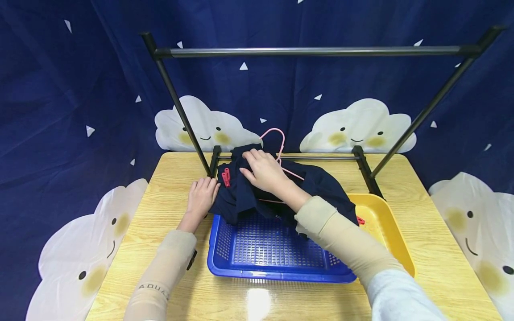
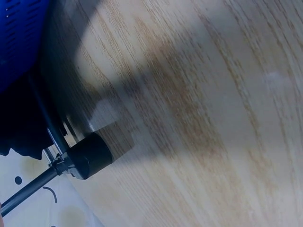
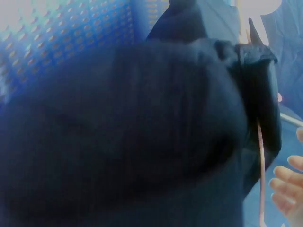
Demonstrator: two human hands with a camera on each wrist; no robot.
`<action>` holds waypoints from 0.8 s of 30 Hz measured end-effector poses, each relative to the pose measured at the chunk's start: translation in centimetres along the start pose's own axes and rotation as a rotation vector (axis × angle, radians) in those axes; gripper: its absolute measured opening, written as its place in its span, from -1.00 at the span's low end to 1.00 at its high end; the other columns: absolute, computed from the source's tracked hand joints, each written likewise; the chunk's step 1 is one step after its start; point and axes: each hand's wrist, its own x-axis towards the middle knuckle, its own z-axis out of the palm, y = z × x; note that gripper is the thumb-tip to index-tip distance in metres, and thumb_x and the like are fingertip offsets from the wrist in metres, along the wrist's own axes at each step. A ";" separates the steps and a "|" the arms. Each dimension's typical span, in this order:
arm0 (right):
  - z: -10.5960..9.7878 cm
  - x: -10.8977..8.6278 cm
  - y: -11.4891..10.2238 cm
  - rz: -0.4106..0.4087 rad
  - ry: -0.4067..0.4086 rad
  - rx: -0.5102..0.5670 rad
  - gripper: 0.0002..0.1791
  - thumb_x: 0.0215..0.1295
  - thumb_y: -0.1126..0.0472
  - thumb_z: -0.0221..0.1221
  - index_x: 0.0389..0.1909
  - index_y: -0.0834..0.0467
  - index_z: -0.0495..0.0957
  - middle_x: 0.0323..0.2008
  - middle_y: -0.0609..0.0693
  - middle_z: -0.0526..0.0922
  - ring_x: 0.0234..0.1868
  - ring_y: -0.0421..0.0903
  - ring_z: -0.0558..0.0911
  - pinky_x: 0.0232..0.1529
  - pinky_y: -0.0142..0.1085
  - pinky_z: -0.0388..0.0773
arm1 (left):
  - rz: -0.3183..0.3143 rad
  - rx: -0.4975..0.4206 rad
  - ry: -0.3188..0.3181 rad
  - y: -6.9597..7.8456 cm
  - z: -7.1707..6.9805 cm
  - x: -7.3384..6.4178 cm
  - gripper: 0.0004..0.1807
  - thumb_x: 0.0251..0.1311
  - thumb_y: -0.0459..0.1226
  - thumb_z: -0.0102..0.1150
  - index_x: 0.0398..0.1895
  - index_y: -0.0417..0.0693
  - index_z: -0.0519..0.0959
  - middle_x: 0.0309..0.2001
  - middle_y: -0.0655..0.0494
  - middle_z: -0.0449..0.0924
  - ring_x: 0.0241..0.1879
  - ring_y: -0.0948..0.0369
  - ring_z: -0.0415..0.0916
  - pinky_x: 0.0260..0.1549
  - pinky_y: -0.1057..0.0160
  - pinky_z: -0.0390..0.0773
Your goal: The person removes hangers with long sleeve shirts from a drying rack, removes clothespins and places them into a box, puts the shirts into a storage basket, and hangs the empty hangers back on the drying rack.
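Note:
A dark navy garment (image 1: 325,183) lies bunched over the back of a blue plastic basket (image 1: 281,273). A pink hanger (image 1: 277,130) sits in its folds, hook upward; its thin bar (image 3: 262,175) shows beside fingertips in the right wrist view. My right hand (image 1: 265,170) rests over the garment just left of the hanger's neck, thumb apart from the fingers. At the garment's left edge is my left hand (image 1: 202,196), its fingers extended and thumb against the cloth. A red clothespin (image 1: 226,177) is on the fabric beside it.
A black metal rack stands behind, its top bar (image 1: 313,51) spanning above the wooden table (image 1: 160,214). To the right, a yellow tray (image 1: 395,232) lies partly under the garment, with a red clip (image 1: 360,220) at its edge. A blue curtain (image 1: 257,26) with clouds hangs behind.

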 end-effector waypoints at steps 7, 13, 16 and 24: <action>1.1 0.8 -1.2 0.014 -0.081 0.000 -0.54 0.32 -0.05 -0.03 0.09 0.19 0.38 -0.04 0.07 0.49 -0.01 0.00 0.47 0.03 -0.15 0.37 | -0.005 0.008 -0.004 0.0 0.0 -0.1 -0.73 0.23 -0.16 -0.05 -0.44 -0.21 0.35 -0.48 -0.06 0.36 -0.47 -0.03 0.33 -0.46 0.07 0.30; 1.9 1.5 -2.0 0.034 -0.141 -0.007 -0.52 0.32 -0.08 -0.05 0.10 0.17 0.36 -0.02 0.06 0.47 0.04 -0.02 0.45 0.06 -0.15 0.34 | -0.002 0.007 0.003 -0.1 0.1 -0.1 -0.71 0.26 -0.14 -0.10 -0.44 -0.21 0.35 -0.48 -0.07 0.35 -0.48 -0.03 0.32 -0.46 0.06 0.30; 2.2 1.8 -2.2 0.036 -0.155 -0.009 -0.52 0.32 -0.09 -0.05 0.09 0.17 0.37 -0.02 0.06 0.47 0.03 -0.02 0.45 0.06 -0.16 0.34 | -0.001 0.018 0.003 -0.1 0.1 -0.1 -0.71 0.26 -0.13 -0.10 -0.43 -0.21 0.35 -0.48 -0.05 0.35 -0.48 -0.02 0.32 -0.46 0.07 0.30; 3.1 2.4 -2.6 0.040 -0.205 -0.027 -0.48 0.32 -0.12 -0.06 0.11 0.17 0.36 0.01 0.06 0.48 0.03 -0.01 0.46 0.06 -0.17 0.34 | -0.002 0.008 -0.014 0.0 -0.1 -0.1 -0.72 0.25 -0.15 -0.07 -0.44 -0.21 0.34 -0.47 -0.06 0.37 -0.48 -0.03 0.31 -0.46 0.06 0.30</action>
